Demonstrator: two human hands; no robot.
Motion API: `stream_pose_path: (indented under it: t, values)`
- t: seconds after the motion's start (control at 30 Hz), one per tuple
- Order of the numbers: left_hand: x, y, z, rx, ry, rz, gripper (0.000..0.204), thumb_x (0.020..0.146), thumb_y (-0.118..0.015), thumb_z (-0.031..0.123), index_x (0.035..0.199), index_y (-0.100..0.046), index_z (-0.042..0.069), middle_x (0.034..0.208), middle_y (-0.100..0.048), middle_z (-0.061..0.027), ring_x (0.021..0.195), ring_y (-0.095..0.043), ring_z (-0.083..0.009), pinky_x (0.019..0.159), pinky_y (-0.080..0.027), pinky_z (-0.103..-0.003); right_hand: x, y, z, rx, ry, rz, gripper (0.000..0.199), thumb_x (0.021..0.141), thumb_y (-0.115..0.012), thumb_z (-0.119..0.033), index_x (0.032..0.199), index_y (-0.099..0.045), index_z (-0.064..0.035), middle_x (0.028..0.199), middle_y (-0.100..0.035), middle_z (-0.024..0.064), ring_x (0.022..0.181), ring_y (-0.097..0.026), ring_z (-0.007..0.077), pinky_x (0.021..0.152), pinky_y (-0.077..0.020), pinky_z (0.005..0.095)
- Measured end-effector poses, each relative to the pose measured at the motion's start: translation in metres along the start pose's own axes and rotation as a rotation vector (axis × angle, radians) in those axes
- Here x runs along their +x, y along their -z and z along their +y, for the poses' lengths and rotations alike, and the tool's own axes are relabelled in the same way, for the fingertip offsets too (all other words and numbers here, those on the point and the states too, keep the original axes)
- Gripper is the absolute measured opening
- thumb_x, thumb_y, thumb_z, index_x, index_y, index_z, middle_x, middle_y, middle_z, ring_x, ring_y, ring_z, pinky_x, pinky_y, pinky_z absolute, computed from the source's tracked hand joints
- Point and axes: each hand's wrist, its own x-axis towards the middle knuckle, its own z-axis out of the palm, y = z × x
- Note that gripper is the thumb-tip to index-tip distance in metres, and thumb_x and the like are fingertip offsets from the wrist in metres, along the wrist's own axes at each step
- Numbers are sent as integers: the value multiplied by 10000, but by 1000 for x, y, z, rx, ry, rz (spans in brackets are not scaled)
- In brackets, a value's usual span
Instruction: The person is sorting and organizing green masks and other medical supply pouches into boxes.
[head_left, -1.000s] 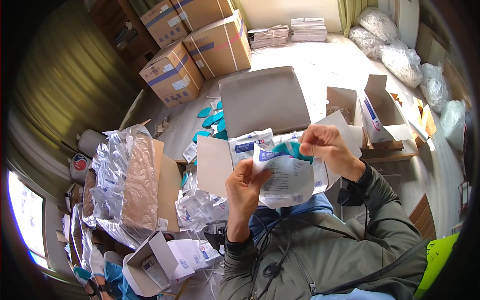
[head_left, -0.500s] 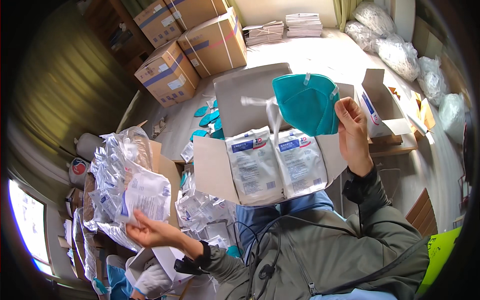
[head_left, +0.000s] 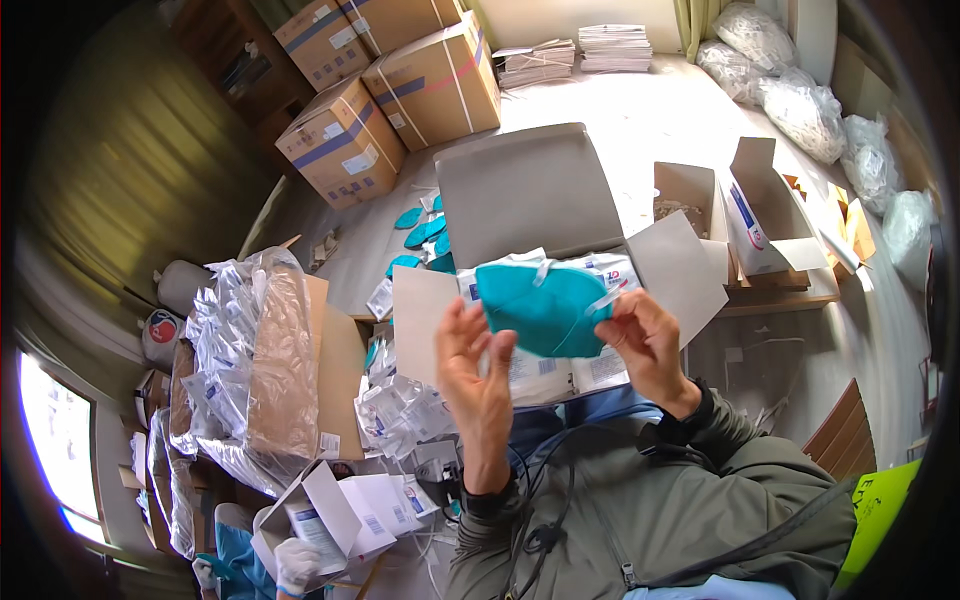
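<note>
the left hand (head_left: 478,365) and the right hand (head_left: 648,340) hold a teal folded face mask (head_left: 540,308) between them, just above the person's lap. the left grip pinches the mask's left edge, thumb toward the person and fingers curled behind it. the right grip pinches the mask's right side, where a white strap (head_left: 603,300) runs across the teal fabric toward the fingertips. the mask is spread flat, facing the camera, with a small white tab at its top edge.

directly behind the mask lies an open grey cardboard box (head_left: 530,190), its lid tipped back and its side flaps spread. white sealed packets (head_left: 600,370) lie inside it, partly hidden by the mask and both hands.

to the left of the box, several loose teal masks (head_left: 420,232) lie on the pale floor. further left stands a brown carton (head_left: 285,370) draped and stuffed with crumpled clear plastic wrappers (head_left: 225,340). more clear wrappers are heaped just beside the left forearm.

to the right, 2 small open white boxes (head_left: 760,215) sit on a low wooden pallet. 3 large taped brown cartons (head_left: 400,85) are stacked at the far end of the floor, near piles of white paper (head_left: 610,45). clear bags (head_left: 800,90) line the right wall.
</note>
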Motion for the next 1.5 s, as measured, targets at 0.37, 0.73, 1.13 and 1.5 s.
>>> stream_pose_path:
  t: [0.37,0.73,1.13,1.5]
  values:
    - [5,11,2,-170,216,-219,549,780,-682,31,1271,-446,-40,1122,-576,-105,1034,-541,-166,917,-414,-286,30,11,-20,-53,151,-391,1052,538,-860,-311,1351,-265,-5,1373,-328,174,1290,-315,253,1065,-244,377]
    - [16,16,8,-392,375,-224,591,866,-606,280,1301,-347,-24,1162,-540,-179,999,-582,-231,863,-488,-345,21,12,-14,100,-484,-608,178,889,-562,-95,1029,-540,14,736,-546,42,615,-507,63,527,-414,200]
    - [2,-29,-12,-428,602,-373,504,923,-414,466,1112,-527,12,1183,-543,-174,1181,-466,-268,1003,-349,-389,23,-10,-8,-223,-305,-661,146,914,-494,-115,833,-535,-1,567,-449,88,518,-465,160,490,-381,300]
    - [13,-16,0,-37,285,-516,444,950,-438,375,1192,-540,17,961,-592,-16,535,-318,-18,452,-273,-175,29,33,-11,-434,-42,-678,139,883,-548,-124,878,-548,15,702,-553,123,601,-523,250,565,-415,326]
